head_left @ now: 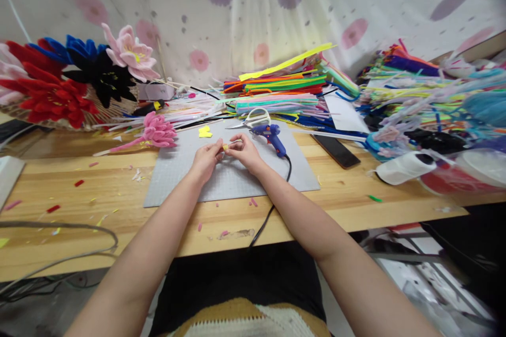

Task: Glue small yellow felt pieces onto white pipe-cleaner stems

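Observation:
Over the grey cutting mat [174, 181], my left hand [207, 160] and my right hand [244, 152] meet with their fingers closed on a small yellow piece [225, 147]. Its exact shape is too small to tell. Just beyond my left hand lie bright yellow pieces [204, 131]. A blue glue gun [272, 137] rests to the right of my right hand, its black cord running down over the table edge. White-handled scissors [259, 117] lie behind the glue gun. On the left, a pink fuzzy flower [158, 130] lies at the mat's corner.
Bundles of coloured pipe cleaners [280, 87] line the back of the wooden table [118, 184]. A dark phone [337, 150] and a white roll [405, 167] lie on the right. Large fuzzy flowers [63, 97] stand at the back left. Small scraps dot the front left.

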Available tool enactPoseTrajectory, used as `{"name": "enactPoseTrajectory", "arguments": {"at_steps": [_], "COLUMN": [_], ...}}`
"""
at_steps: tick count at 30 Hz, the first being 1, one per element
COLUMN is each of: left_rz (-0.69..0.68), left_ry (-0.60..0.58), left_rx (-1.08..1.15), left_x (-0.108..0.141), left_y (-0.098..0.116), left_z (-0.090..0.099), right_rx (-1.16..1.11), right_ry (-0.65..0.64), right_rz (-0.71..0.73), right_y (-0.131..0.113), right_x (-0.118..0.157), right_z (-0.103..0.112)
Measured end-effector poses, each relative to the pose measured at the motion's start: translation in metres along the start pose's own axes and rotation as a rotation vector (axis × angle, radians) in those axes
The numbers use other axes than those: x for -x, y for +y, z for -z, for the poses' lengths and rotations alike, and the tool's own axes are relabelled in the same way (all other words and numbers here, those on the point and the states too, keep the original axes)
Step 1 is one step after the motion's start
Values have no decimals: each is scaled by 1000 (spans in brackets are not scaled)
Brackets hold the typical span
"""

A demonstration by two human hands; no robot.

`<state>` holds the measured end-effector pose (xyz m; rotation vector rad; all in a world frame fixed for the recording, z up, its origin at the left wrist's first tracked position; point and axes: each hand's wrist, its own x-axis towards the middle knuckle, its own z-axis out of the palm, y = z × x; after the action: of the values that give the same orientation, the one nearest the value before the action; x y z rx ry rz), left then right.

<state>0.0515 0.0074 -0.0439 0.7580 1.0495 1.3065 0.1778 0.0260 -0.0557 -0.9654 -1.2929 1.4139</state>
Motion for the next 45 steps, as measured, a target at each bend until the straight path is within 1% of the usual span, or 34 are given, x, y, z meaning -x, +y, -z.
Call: {"name": "enactPoseTrajectory", "arguments": {"at_steps": [3,6,9,18,22,26,29,32,36,40,45], "left_rz": [-45,-101,-100,-91,-75,-62,-61,-51,-32,-63,-101], "left_ry": [-6,39,88,101,82,52,22,15,-8,-3,16], "left_rx": [-58,-133,-159,-120,-101,-36,24,34,-32,-160,-226], "left_x": [0,-1,-3,-2,-2,-3,-3,-2,0,0,2], "left_y": [0,-1,-2,-1,-3,-4,-5,-4,-2,0,2], "left_z": [1,3,5,2,3,3,3,1,1,4,6], "right_rx": [-14,-20,-9,-20,-17,-29,-33,-30,-20,-32,-51], "right_ry": [3,-14,-44,-56,-65,-70,-61,-43,-21,-13,-9], "right_rz": [-17,-19,-14,-3,-1,-3,-5,-15,-24,-37,-49], "right_y": [-1,-2,-2,-2,-3,-1,1,2,2,3,2], "right_x": [1,2,2,2,2,1,0,-1,0,0,0], "right_z": [1,1,0,-1,-2,-2,-2,-2,0,2,2]}}
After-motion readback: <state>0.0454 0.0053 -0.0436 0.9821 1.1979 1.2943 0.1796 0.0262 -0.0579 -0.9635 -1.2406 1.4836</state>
